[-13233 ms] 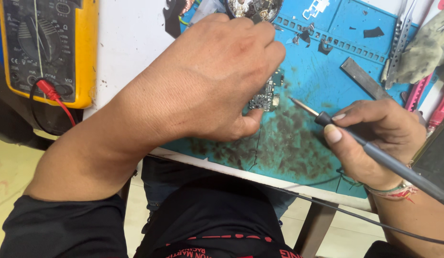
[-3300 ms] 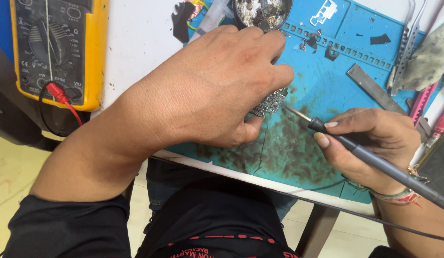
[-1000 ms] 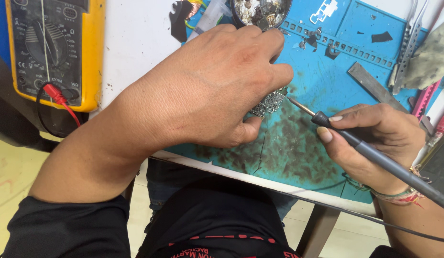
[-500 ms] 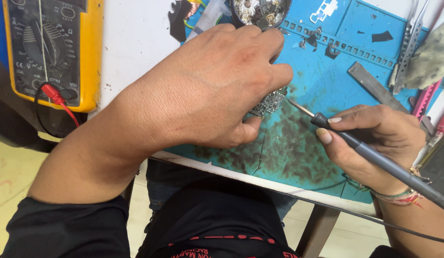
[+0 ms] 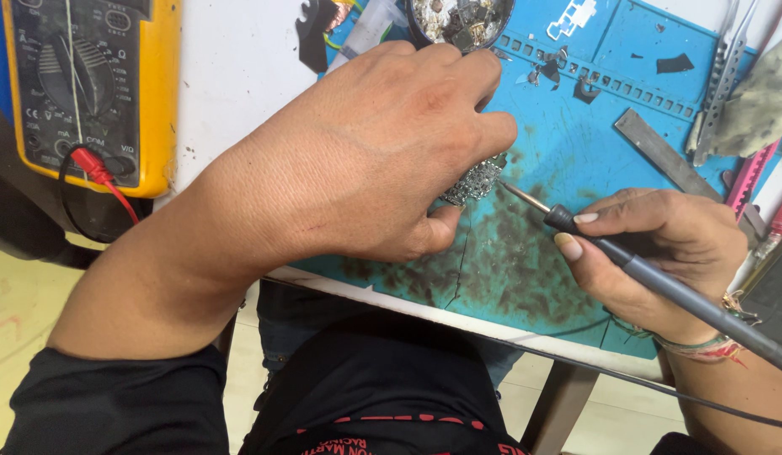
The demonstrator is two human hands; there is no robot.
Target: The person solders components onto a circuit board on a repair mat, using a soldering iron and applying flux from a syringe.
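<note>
My left hand (image 5: 382, 152) lies palm down on the blue work mat (image 5: 576, 143) and pins a small circuit board (image 5: 475, 179) under its fingers and thumb; only the board's right edge shows. My right hand (image 5: 660, 244) holds a grey soldering iron (image 5: 660, 282) like a pen. The iron's thin metal tip (image 5: 513, 190) points left and sits right at the board's exposed edge. A dark scorched patch covers the mat below the board.
A yellow multimeter (image 5: 92, 84) with a red probe lead stands at the upper left. A round dish of small parts (image 5: 458, 21) sits behind my left hand. A flat metal bar (image 5: 660, 156), tweezers (image 5: 723, 67), a grey rag and pink-handled tools lie at the right.
The soldering iron tip has stayed at the board's edge with only slight shifts. Since the oldest frame it moved up and left, closer to the board. My left hand has stayed put.
</note>
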